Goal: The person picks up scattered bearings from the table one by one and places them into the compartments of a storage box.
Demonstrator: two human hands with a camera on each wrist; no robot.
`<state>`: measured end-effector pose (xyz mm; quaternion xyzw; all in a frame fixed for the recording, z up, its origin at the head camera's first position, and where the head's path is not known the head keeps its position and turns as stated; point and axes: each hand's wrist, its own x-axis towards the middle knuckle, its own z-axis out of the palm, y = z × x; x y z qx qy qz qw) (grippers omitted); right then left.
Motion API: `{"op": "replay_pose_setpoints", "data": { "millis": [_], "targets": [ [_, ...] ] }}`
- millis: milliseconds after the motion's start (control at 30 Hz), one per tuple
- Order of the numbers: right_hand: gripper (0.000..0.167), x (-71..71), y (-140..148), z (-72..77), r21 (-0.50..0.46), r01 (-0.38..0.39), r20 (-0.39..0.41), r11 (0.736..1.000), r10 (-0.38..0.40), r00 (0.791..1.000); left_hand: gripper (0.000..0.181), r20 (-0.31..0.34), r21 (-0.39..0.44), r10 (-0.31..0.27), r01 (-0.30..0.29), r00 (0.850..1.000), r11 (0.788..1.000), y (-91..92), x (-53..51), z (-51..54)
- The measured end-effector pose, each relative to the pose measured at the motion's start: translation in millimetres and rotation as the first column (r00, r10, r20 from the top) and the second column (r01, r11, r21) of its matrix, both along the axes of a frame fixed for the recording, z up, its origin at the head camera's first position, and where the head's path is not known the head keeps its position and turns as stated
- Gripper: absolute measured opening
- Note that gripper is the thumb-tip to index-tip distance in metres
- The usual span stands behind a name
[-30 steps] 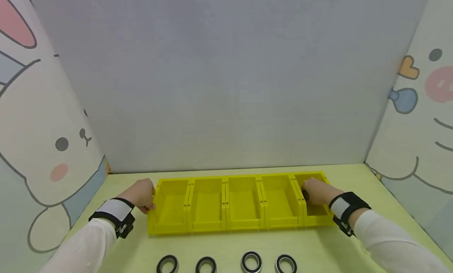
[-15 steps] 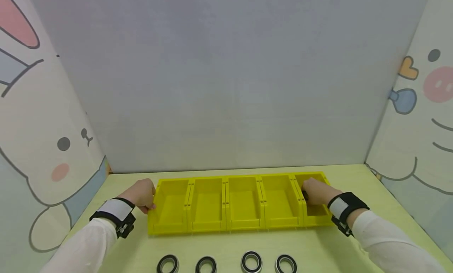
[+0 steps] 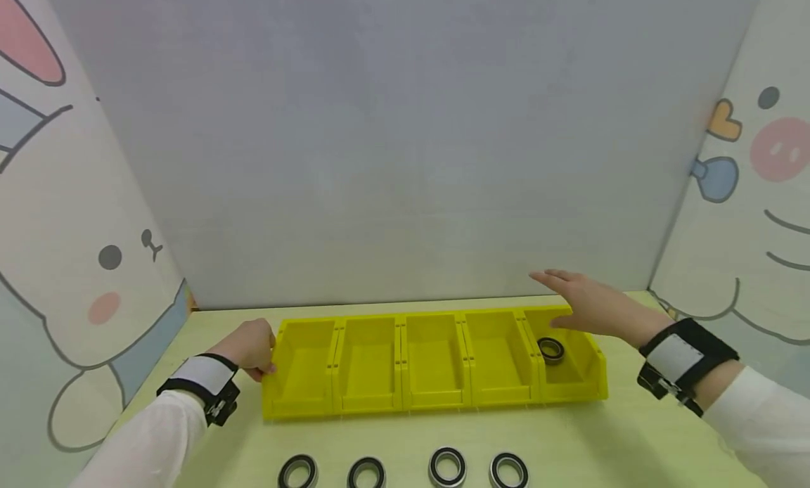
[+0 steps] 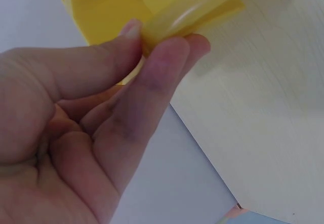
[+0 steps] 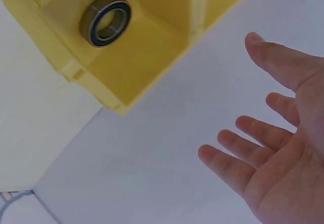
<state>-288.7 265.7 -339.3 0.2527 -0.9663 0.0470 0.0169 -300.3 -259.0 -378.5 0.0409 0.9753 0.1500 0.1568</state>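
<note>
The bearing lies in the rightmost compartment of the yellow bin. Near it, apart from the bin, the right hand is spread wide; the left hand pinches the bin's left end. Four other bearings lie on the table.

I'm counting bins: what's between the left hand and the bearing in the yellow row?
The head view shows four yellow compartments between the left hand and that bearing.

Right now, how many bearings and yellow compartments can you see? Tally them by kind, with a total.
Bearings on the table: 4
Bearing in the rightmost compartment: 1
Other yellow compartments: 4
Total: 9, namely 5 bearings and 4 other compartments plus the rightmost, making 10
</note>
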Motion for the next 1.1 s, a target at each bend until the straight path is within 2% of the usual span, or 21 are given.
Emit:
{"op": "replay_pose_setpoints", "data": {
  "millis": [100, 200, 300, 433, 667, 800, 900, 1000, 1100],
  "targets": [
    [0.087, 18.1, -4, 14.4, 0.024, -0.066, -0.083, 0.998, 0.068, 0.994, 0.026, -0.002, 0.003, 0.001, -0.001, 1.000, 1.000, -0.6, 0.4, -0.7],
    [0.093, 36.5, -12, 18.3, 0.048, -0.125, -0.142, 0.991, 0.131, 0.981, 0.023, -0.004, 0.008, 0.002, -0.002, 1.000, 1.000, -1.1, 0.8, -2.1],
    [0.098, 54.1, -19, 12.5, 0.037, -0.175, -0.166, 0.984, 0.179, 0.970, 0.020, -0.013, 0.013, -0.003, 0.003, 1.000, 1.000, -1.7, 0.7, -2.5],
    [0.100, 73.3, -26, -7.0, -0.003, -0.235, -0.164, 0.972, 0.231, 0.959, 0.017, -0.029, 0.013, -0.021, 0.022, 0.999, 1.000, -2.3, 0.7, -4.1],
    [0.099, 96.3, -35, -55.4, -0.106, -0.307, -0.045, 0.946, 0.304, 0.952, 0.019, -0.034, 0.008, -0.011, 0.011, 0.999, 1.000, -1.8, 0.6, -7.4],
    [0.099, 105.9, -38, -81.7, -0.150, -0.293, 0.084, 0.944, 0.308, 0.948, 0.011, -0.038, 0.026, -0.005, 0.006, 0.999, 1.000, 0.4, 1.6, -6.8],
    [0.094, 109.4, -39, -94.3, -0.180, -0.238, 0.217, 0.954, 0.275, 0.937, 0.009, -0.040, 0.032, -0.008, 0.010, 0.999, 0.999, 1.9, 3.1, -4.1],
    [0.088, 110.9, -41, -103.0, -0.187, -0.229, 0.280, 0.955, 0.275, 0.920, 0.011, -0.030, 0.029, -0.003, 0.004, 1.000, 1.000, 3.2, 4.6, -1.4],
    [0.084, 111.1, -44, -110.4, -0.187, -0.257, 0.305, 0.948, 0.305, 0.902, 0.018, -0.021, 0.023, 0.003, -0.003, 1.000, 1.000, 4.3, 4.9, 0.3]
  ]
}}
